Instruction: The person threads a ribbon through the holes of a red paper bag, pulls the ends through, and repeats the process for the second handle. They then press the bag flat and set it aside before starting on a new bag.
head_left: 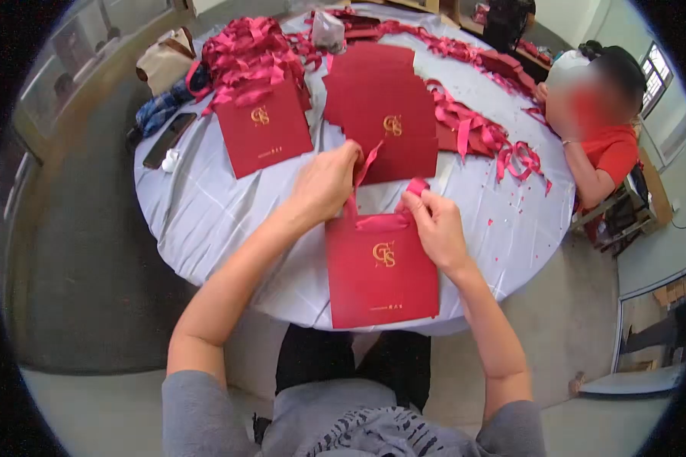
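A flat red bag (383, 286) with a gold logo lies at the near edge of the round table. Pink ribbon (381, 222) runs across its top edge. My left hand (328, 183) pinches one ribbon end above the bag's upper left corner. At the upper right corner, my right hand (434, 225) has its thumb and fingers closed on the other part of the ribbon. Just beyond both hands is a stack of red bags (381, 103) with the same logo. To its left, another pile of bags (264, 133) carries heaped pink ribbons.
The round table (206, 206) has a pale cloth. A phone (168, 141), a blue checked cloth (162, 105) and a cream bag (165, 61) lie at its left edge. More ribboned bags (472, 129) are at the right. A person in red (613, 156) sits at the right edge.
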Motion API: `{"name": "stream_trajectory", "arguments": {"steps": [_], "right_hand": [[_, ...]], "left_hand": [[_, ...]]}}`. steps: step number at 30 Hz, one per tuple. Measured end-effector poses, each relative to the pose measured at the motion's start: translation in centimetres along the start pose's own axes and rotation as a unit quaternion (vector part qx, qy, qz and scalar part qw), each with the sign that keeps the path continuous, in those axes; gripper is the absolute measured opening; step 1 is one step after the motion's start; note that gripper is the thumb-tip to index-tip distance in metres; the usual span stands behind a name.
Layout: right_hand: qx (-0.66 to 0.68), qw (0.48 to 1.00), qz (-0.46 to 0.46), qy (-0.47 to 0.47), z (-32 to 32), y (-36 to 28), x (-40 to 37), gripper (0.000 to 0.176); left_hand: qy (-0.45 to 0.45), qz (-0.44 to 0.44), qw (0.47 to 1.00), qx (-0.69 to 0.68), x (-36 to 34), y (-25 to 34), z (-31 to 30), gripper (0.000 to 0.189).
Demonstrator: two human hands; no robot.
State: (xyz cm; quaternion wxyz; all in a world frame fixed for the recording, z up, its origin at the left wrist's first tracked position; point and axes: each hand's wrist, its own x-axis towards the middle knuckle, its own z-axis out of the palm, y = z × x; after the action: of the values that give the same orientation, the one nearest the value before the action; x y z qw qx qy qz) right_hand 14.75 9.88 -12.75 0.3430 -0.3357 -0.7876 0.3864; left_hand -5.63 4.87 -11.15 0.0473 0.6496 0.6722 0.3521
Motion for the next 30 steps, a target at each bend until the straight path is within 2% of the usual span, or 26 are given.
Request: {"name": "stream_trajectory", "arguments": {"steps": [1,2,7,9,13,15,20,22,25,26,27,28,30], "right_hand": [[0.007,1.000,-0.017,0.000,0.0,-0.5,-0.1,0.024],[0.014,0.999,-0.032,-0.001,0.0,-1.1,-0.4,0.023],[-0.064,0.994,-0.085,-0.018,0.1,-0.8,-0.4,0.017],[-0.070,0.994,-0.087,-0.016,0.1,-0.3,-0.3,0.016],[-0.033,0.996,-0.085,-0.019,0.4,0.1,-0.2,0.017],[-0.056,0.995,-0.074,-0.025,0.3,0.1,-0.1,0.017],[-0.068,0.991,-0.119,-0.004,0.4,-0.8,-0.2,0.018],[-0.063,0.994,-0.086,-0.014,0.3,-0.9,-0.3,0.019],[-0.042,0.994,-0.099,0.005,0.6,-0.2,-0.2,0.020],[-0.028,0.994,-0.102,0.006,0.7,0.0,-0.1,0.020],[-0.031,0.994,-0.103,0.012,0.7,0.1,-0.1,0.022],[-0.031,0.993,-0.112,0.016,0.7,0.2,0.0,0.022],[-0.054,0.994,-0.094,0.017,0.6,0.1,0.0,0.023]], "left_hand": [[0.027,0.034,0.995,0.087,-0.2,0.1,0.1,0.016],[0.023,0.020,0.992,0.120,-0.2,0.2,0.3,0.013],[0.059,0.030,0.981,0.184,-0.8,-0.8,2.8,0.018],[0.105,0.045,0.979,0.167,-0.7,-0.8,3.2,0.020],[0.105,0.021,0.981,0.160,-0.2,-0.8,3.2,0.018],[0.076,0.015,0.982,0.172,0.1,-0.4,2.7,0.016],[0.081,0.022,0.980,0.178,0.4,-1.2,3.1,0.017],[0.087,-0.036,0.987,0.134,0.5,-1.6,3.2,0.019],[0.121,-0.127,0.984,-0.022,1.2,-2.5,1.4,0.034],[0.043,-0.020,0.999,-0.009,1.5,-4.8,0.3,0.054],[0.018,-0.114,0.990,-0.085,1.5,-3.8,-0.9,0.062],[-0.006,-0.207,0.965,-0.160,1.0,-2.7,-2.2,0.078],[-0.062,-0.236,0.951,-0.191,0.3,-2.0,-1.9,0.084]]}}
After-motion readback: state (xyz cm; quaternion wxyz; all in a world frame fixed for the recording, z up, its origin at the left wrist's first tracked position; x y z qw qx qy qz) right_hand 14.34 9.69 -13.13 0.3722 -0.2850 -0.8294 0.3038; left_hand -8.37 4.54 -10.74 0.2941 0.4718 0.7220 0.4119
